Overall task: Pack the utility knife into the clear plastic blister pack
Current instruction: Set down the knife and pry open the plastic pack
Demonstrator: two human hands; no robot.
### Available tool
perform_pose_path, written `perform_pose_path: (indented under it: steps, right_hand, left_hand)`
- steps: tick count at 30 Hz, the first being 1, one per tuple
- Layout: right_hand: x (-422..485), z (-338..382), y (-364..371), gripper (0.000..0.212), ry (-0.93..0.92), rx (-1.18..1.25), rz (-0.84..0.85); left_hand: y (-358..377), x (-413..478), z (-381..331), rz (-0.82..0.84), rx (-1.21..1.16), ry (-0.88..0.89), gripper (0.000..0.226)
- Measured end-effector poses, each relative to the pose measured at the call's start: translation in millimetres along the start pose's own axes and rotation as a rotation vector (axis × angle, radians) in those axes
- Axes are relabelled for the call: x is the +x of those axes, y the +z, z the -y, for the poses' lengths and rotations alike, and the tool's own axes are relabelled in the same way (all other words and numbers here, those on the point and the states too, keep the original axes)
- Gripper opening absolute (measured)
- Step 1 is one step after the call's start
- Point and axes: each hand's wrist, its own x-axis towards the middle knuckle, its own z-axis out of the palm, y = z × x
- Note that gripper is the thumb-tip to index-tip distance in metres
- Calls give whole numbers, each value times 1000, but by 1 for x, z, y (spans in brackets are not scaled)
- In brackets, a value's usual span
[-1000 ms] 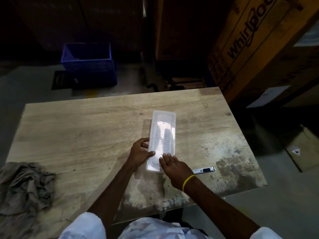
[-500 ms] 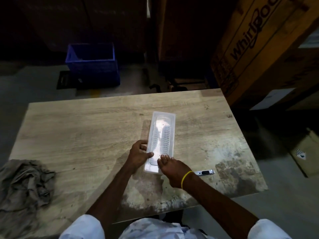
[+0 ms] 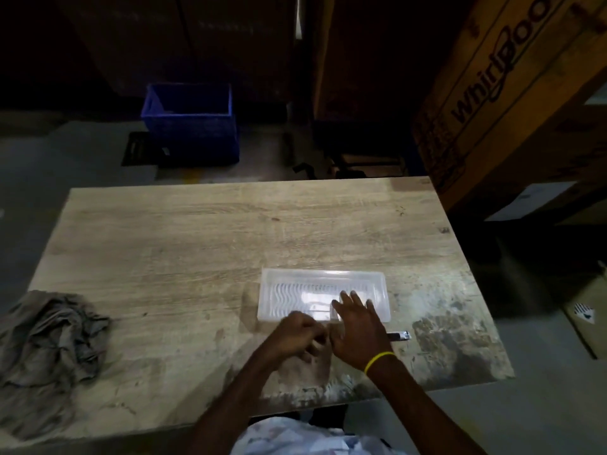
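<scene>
The clear plastic blister pack (image 3: 295, 292) lies crosswise on the wooden table (image 3: 197, 241), its long side facing me. My right hand (image 3: 356, 333) rests flat on the pack's right part with the fingers spread. Just short of the pack's front edge is my left hand (image 3: 300, 338), blurred, with its fingers curled; whether it pinches the edge is unclear. The utility knife (image 3: 400, 336) lies on the table to the right of my right hand, and only its silver end shows.
A crumpled grey rag (image 3: 49, 339) sits at the table's left front. On the floor beyond the table stands a blue crate (image 3: 192, 126). A large cardboard box (image 3: 509, 93) leans at the right, and a small carton (image 3: 591, 316) sits on the floor.
The blister pack has turned from lengthwise to crosswise on the table. My left hand has come off its side and curled up; my right hand now lies on its right part.
</scene>
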Motion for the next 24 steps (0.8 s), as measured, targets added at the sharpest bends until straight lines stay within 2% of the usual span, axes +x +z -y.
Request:
perform_pose_path:
  steps: [1, 4, 5, 6, 8, 10, 12, 14, 18, 21, 24]
  right_hand:
    - [-3, 2, 2, 69, 7, -16, 47]
    - [-2, -3, 4, 73, -22, -63, 131]
    - [3, -7, 2, 75, -39, -61, 143]
    - [9, -11, 0, 79, -55, -55, 163]
    - [23, -19, -9, 84, -89, -74, 206]
    - [35, -24, -17, 79, -83, -107, 161]
    - [42, -22, -23, 75, -31, -134, 60]
    - [41, -8, -26, 80, -49, -115, 67]
    - [17, 40, -15, 91, -219, -142, 225]
    - [6, 63, 2, 101, -190, -249, 248]
    - [7, 73, 8, 95, -118, -243, 240]
  left_hand:
    - [-9, 0, -4, -120, 21, 81, 25]
    - [-46, 13, -11, -679, 213, 316, 15]
    - [-60, 19, -10, -792, 293, 335, 17]
    - [-74, 27, -7, -829, 365, 321, 28]
    - [-95, 38, -1, -754, 399, 220, 42]
    - [-98, 40, 4, -630, 227, 180, 36]
    - [-85, 33, 9, -579, 8, 157, 28]
    - [-69, 25, 16, -556, -147, 120, 26]
    - [-42, 20, 36, -552, -295, 96, 23]
    - [-36, 18, 41, -587, -323, 110, 25]
    - [-34, 17, 40, -593, -360, 119, 27]
